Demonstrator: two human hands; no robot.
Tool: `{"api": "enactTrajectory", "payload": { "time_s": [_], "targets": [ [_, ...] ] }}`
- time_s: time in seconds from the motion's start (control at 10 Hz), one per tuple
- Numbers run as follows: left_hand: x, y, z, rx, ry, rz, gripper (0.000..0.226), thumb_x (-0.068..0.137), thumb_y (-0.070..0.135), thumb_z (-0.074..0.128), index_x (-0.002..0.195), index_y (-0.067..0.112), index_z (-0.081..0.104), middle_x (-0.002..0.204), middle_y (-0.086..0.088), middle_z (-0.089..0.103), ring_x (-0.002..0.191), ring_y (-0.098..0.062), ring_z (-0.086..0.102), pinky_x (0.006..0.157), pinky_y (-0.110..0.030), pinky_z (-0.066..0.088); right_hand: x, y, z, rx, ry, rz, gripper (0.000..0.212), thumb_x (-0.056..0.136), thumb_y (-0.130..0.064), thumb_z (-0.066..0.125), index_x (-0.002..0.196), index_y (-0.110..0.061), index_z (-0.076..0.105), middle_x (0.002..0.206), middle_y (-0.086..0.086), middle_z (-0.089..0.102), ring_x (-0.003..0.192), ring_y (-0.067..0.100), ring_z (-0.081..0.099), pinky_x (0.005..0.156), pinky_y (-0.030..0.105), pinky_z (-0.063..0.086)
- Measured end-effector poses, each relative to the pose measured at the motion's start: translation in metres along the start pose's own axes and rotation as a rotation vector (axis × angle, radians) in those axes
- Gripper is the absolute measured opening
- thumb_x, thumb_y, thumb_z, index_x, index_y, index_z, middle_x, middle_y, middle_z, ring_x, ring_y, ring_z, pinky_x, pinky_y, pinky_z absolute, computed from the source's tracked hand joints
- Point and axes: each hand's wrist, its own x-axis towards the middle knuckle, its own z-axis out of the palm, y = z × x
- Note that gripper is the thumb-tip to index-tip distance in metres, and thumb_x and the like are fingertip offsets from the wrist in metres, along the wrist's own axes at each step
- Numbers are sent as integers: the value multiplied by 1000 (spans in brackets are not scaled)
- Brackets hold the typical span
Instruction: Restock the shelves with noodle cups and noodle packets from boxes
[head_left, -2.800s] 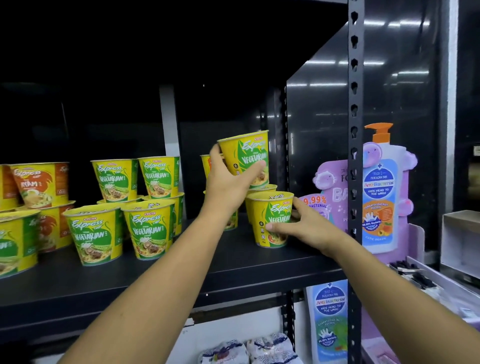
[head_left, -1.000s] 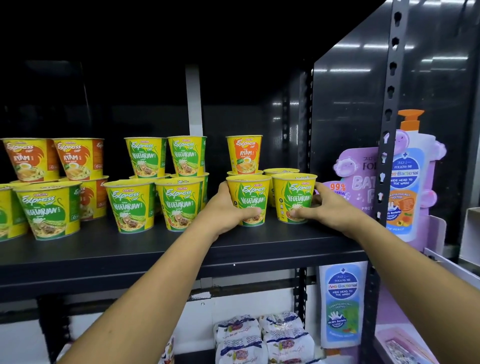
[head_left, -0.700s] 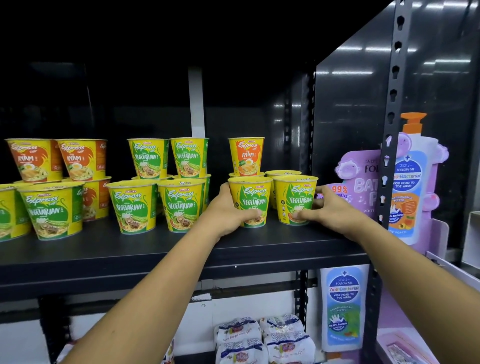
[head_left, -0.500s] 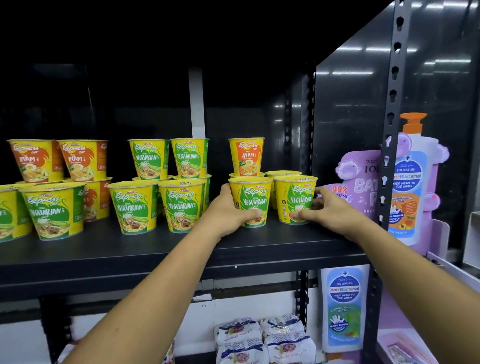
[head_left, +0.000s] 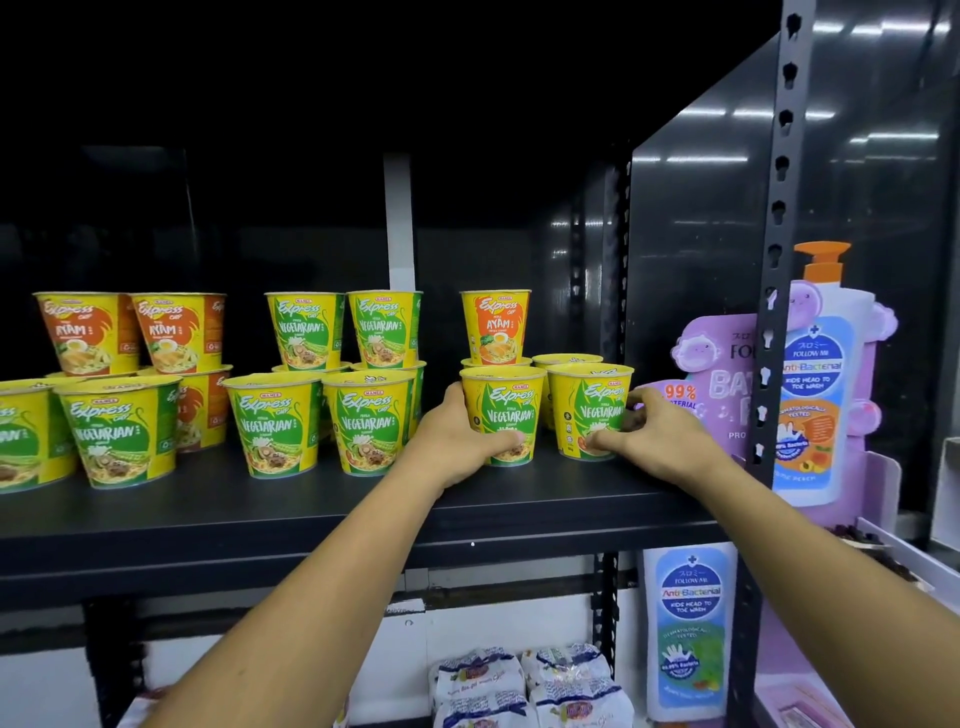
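Two yellow-green Vegetarian noodle cups stand side by side at the right end of the black shelf. My left hand grips the left cup round its lower left side, thumb across the front. My right hand grips the right cup, fingers curled round its right side and thumb at its base. An orange Ayam cup is stacked on cups behind them. More Vegetarian cups and Ayam cups fill the shelf to the left.
A black perforated upright and a glossy side panel bound the shelf on the right. Beyond it stands a purple soap display with a pump bottle. Noodle packets lie on the shelf below.
2.8 s ago my left hand held a Vegetarian cup in the air; it now stands on the shelf next to the right cup. Over the last second both hands have hardly moved.
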Motion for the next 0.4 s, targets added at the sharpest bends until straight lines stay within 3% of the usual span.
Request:
{"api": "enactTrajectory", "payload": {
  "time_s": [0.1,0.2,0.3,0.4],
  "targets": [
    [-9,4,-6,82,12,13,71,73,55,87,129,27,52,124,7,68,107,-14,64,89,-34,52,-12,-5,1,-153,180,-47,55,71,-65,80,97,-26,52,85,-8,65,83,14,62,72,38,49],
    [-22,7,-15,246,18,34,82,78,64,79,141,18,53,133,1,64,116,-20,61,89,-35,50,-24,-6,1,-217,291,-130,47,76,-65,75,78,-23,53,70,-7,63,71,14,60,66,37,51],
    [-39,2,-31,385,16,49,84,84,66,71,146,12,55,141,-4,62,125,-22,59,101,-38,51,-35,-7,5,-210,247,-266,39,81,-57,74,72,-23,58,67,-8,64,69,13,62,64,34,52],
    [-55,-6,-45,413,2,87,59,90,59,69,130,16,69,126,-1,70,114,-18,64,98,-37,53,-47,-15,13,-238,91,-428,23,87,-46,73,80,-25,66,78,-11,66,77,11,62,69,31,51]
  ]
}}
